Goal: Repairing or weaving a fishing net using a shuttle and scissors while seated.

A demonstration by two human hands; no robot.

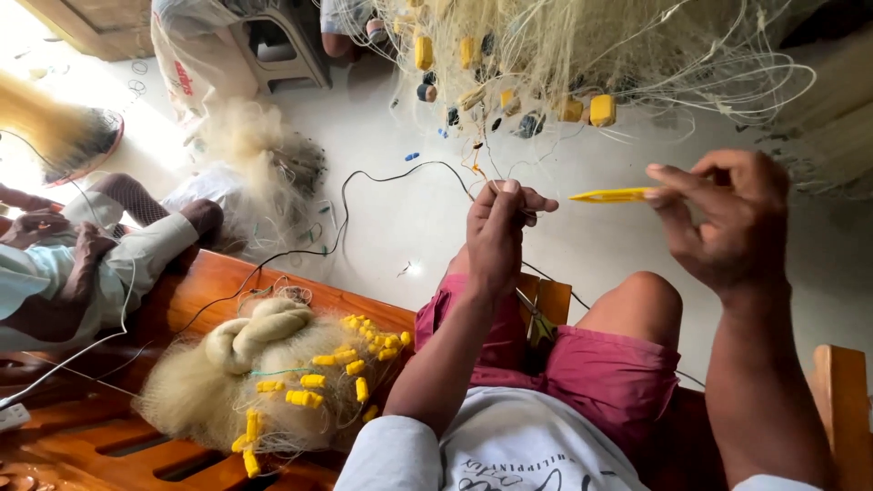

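Right hand (pixel 723 223) grip closed on yellow netting needle (pixel 611 195); left hand (pixel 498 232) pinching net twine (pixel 482 168).

Wearer: two bare hands, left hand (pixel 496 238) centre frame, right hand (pixel 727 218) far right, forearms bare, no watch/rings/gloves visible. White short-sleeve tee (pixel 509 445) at near edge w/ dark script print on chest, sleeve hems at both upper arms. Magenta-pink shorts (pixel 600 364), loose cloth, creased, ending above the knee. Both knees bare. Feet not in view.
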